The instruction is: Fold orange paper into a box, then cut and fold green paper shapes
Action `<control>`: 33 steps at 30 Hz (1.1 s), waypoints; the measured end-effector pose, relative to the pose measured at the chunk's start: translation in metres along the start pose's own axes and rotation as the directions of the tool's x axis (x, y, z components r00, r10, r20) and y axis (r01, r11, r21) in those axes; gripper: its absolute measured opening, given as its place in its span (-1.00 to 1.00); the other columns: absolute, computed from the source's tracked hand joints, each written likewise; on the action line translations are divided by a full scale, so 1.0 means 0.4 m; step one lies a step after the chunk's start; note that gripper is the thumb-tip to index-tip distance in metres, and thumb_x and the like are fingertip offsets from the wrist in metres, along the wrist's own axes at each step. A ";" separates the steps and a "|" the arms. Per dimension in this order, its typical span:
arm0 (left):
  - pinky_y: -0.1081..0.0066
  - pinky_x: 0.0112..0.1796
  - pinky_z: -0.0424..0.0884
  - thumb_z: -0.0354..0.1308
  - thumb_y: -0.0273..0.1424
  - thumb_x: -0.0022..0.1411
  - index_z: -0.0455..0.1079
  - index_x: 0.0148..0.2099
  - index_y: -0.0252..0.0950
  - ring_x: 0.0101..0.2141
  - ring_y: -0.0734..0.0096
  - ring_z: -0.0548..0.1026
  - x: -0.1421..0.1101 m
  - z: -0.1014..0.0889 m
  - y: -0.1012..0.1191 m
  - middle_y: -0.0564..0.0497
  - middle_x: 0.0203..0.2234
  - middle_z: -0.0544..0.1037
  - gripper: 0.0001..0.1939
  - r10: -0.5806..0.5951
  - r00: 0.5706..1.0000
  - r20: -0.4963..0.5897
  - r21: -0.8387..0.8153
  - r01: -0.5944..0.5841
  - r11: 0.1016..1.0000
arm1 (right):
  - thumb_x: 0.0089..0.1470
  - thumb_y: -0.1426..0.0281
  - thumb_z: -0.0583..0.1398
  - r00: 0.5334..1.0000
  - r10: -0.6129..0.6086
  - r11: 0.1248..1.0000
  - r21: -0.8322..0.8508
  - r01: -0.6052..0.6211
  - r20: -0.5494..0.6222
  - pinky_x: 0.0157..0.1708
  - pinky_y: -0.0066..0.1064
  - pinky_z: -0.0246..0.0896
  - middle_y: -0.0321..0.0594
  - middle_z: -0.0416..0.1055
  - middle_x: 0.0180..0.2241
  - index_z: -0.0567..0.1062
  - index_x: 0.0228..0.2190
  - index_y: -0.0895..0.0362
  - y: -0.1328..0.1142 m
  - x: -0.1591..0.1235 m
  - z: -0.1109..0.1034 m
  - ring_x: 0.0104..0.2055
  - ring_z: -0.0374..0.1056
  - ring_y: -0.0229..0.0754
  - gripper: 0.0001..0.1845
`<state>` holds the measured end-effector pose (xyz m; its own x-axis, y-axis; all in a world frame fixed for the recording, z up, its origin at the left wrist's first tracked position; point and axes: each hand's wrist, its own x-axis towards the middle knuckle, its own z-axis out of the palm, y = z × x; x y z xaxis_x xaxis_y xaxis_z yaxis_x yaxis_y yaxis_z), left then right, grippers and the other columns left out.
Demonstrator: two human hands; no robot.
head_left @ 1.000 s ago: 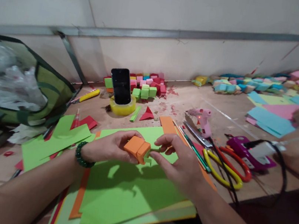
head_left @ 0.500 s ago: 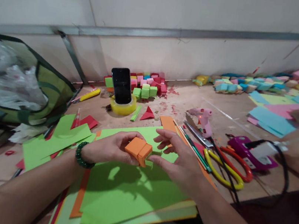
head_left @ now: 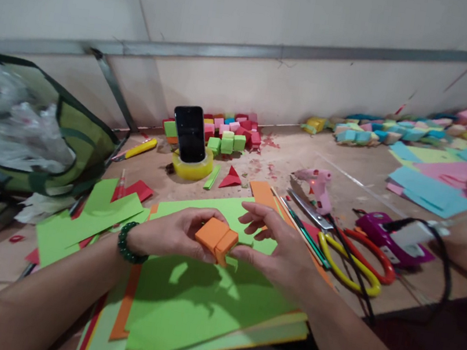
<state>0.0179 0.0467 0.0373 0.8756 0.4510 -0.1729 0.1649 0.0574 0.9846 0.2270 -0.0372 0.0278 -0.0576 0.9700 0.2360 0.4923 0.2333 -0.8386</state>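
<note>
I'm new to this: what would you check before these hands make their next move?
1. Orange paper box held in the left hand: ok.
2. Right hand touching the box: cannot tell; its fingers are spread close beside it.
3. Green sheet lying beneath both hands: ok.
4. Scissors free of the black cord: not ok; it crosses their handles.
5. Pink glue gun cool: cannot tell; a red light shows.
</note>
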 end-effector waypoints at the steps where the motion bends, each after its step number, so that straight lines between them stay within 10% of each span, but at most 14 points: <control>1: 0.48 -0.26 0.33 0.32 -0.52 0.00 0.32 -0.10 -0.30 -0.29 0.44 0.38 0.000 0.000 -0.001 0.05 -0.31 0.40 -0.61 -0.003 1.000 -0.001 -0.004 0.003 1.000 | -0.12 0.28 0.35 1.000 -0.003 1.000 -0.003 0.003 -0.003 -0.34 -0.32 0.39 -0.17 0.48 -0.21 0.34 -0.01 0.05 0.000 0.000 0.000 -0.29 0.41 -0.19 -0.40; 33: 0.49 -0.28 0.32 0.31 -0.53 0.02 0.32 -0.11 -0.30 -0.30 0.45 0.37 -0.001 -0.003 0.003 0.06 -0.32 0.41 -0.63 0.020 1.000 0.005 0.016 -0.020 1.000 | -0.01 0.38 0.28 0.989 -0.132 0.991 0.015 0.133 -0.059 -0.24 -0.37 0.33 -0.22 0.46 -0.19 0.31 0.02 0.05 0.015 -0.012 0.000 -0.19 0.38 -0.20 -0.47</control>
<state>0.0174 0.0478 0.0386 0.8812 0.4473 -0.1530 0.1544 0.0335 0.9874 0.2304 -0.0402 0.0215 -0.0705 0.9249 0.3735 0.4668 0.3615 -0.8071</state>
